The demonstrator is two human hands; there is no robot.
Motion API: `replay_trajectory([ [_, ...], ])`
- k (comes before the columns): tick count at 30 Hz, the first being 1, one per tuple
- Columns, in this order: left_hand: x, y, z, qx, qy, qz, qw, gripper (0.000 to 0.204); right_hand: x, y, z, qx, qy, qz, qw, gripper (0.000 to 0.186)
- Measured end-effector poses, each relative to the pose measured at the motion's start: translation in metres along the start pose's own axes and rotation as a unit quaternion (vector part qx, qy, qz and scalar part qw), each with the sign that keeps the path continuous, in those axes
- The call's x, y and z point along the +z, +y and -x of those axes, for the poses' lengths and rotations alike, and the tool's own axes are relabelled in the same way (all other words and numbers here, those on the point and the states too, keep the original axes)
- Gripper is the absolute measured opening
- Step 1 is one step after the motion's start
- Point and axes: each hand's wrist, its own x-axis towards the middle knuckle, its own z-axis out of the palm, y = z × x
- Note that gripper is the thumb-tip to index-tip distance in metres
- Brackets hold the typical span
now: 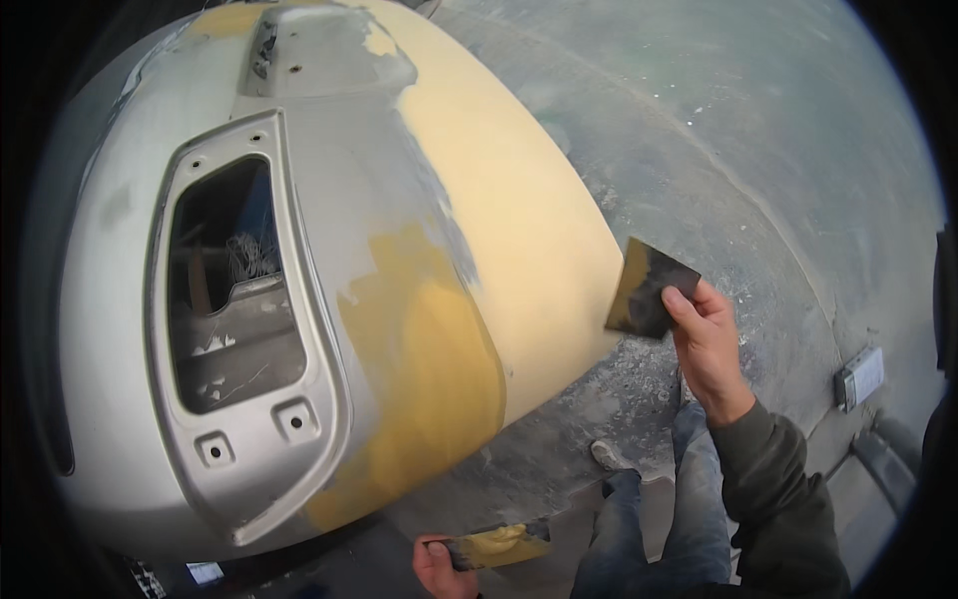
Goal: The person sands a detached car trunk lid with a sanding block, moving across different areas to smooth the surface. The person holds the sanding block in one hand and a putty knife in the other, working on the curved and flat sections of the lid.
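Silver-grey car body panel [120,299] wears pale and ochre yellow filler patches; dark spreader [649,290] at three o'clock; grey dusty floor [758,130].

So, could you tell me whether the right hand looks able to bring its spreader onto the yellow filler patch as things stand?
Probably yes: the right hand holds the spreader just off the panel's edge, with nothing between it and the yellow filler patch.

Right hand [711,344] holds a spreader [650,288] beside the filler-coated car panel [519,210].
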Motion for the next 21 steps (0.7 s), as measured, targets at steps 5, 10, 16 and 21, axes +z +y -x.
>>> replay_trajectory([
  [5,0.03,0.012,0.009,-0.049,0.018,0.046,0.998,0.036,0.043,-0.029,-0.078,-0.213,-0.213,0.228,0.926,0.033],
  [10,0.04,-0.009,0.019,0.065,0.034,-0.148,0.986,0.037,0.062,-0.027,-0.126,-0.31,-0.276,0.274,0.868,0.038],
  [16,0.066,-0.048,0.051,-0.087,0.127,0.147,0.977,0.039,0.116,-0.015,-0.178,-0.423,-0.34,0.305,0.783,0.037],
  [21,0.124,-0.061,0.077,-0.093,0.182,0.022,0.979,0.041,0.13,-0.006,-0.193,-0.485,-0.427,0.293,0.705,0.037],
])
